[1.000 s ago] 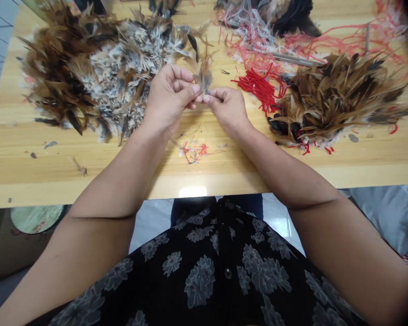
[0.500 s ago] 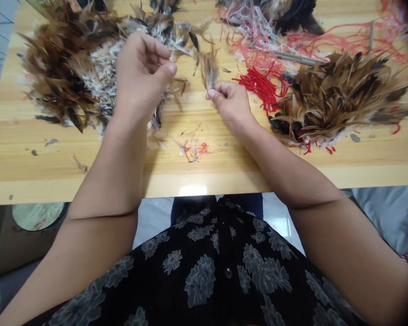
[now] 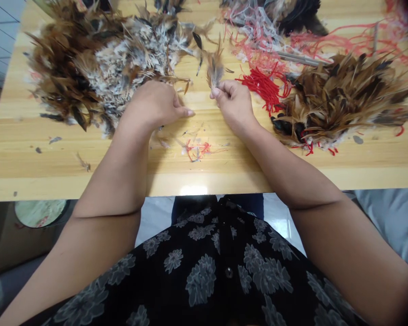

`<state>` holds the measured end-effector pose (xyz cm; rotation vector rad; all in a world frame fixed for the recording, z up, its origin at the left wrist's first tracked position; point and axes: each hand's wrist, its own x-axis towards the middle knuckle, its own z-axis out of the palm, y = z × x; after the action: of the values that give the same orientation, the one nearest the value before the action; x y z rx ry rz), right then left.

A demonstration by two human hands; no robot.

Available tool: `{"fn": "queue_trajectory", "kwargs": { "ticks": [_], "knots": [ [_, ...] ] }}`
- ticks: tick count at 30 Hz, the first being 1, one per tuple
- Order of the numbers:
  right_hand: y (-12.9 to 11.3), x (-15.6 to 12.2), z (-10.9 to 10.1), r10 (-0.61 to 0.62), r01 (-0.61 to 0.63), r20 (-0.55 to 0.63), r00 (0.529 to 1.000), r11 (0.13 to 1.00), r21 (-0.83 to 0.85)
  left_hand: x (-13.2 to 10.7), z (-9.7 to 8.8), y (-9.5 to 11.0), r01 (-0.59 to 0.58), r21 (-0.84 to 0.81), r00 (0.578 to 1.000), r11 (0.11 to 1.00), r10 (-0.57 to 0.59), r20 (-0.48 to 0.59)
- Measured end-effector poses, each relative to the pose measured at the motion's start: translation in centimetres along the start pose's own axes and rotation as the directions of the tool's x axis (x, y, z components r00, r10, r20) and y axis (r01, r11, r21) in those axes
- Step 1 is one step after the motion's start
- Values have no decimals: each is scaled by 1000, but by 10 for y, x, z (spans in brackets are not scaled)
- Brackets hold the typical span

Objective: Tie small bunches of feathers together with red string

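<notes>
Head camera shows me thread scraps [image 3: 197, 149] nearest; then my left hand [image 3: 153, 104], its mostly hidden fingers leaving me unable to tell its grip, and my right hand [image 3: 236, 102] pinching a feather tuft [image 3: 215, 70] by its base, probably sparing the plumes, between feather pile [image 3: 112, 68] and red strings [image 3: 263, 88].

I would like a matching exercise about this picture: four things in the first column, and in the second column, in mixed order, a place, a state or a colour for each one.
Column 1
1. Small feather tuft
2. Red strings
3. Left hand
4. Shirt

Column 2
A. Black with grey flowers
B. In front of the pile with whitish feathers, as the camera sees it
C. Pinched by the right hand
D. On the table, beside the brown feather pile at the right

Right pairs: 1-C, 2-D, 3-B, 4-A.
</notes>
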<state>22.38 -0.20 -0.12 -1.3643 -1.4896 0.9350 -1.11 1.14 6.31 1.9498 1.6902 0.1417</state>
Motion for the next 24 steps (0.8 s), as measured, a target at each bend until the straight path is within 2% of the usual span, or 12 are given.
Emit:
{"fn": "queue_trajectory", "kwargs": {
  "ticks": [2, 7, 10, 13, 17, 20, 22, 24],
  "knots": [
    [0, -1, 1, -12, 12, 8, 1000, 1000, 0, 3, 4, -9, -32, -71, 999, 997, 33, 18],
    [-4, -2, 2, 4, -4, 15, 1000, 999, -35, 1, 5, -10, -25, 84, 999, 996, 28, -39],
    [-5, -3, 1, 8, -8, 15, 1000, 999, -43, -3, 2, -4, -27, 97, 999, 995, 31, -42],
    [0, -1, 2, -23, 23, 12, 1000, 999, -33, -5, 1, -1, -116, -84, 989, 990, 107, -104],
    [9, 3, 5, -26, 26, 11, 1000, 1000, -5, -1, 9, 0, -268, -404, 958, 874, 200, -203],
    [10, 5, 8, 9, -9, 0, 1000, 1000, 3, 6, 24, 3, -287, -533, 955, 796, 194, -225],
    [6, 5, 10, 38, -38, -5, 999, 999, -16, 11, 36, 5, -298, -592, 952, 749, 184, -246],
    [-3, 3, 10, 57, -57, 2, 998, 997, -47, 15, 47, 7, -303, -646, 953, 701, 206, -224]
  ]
}}
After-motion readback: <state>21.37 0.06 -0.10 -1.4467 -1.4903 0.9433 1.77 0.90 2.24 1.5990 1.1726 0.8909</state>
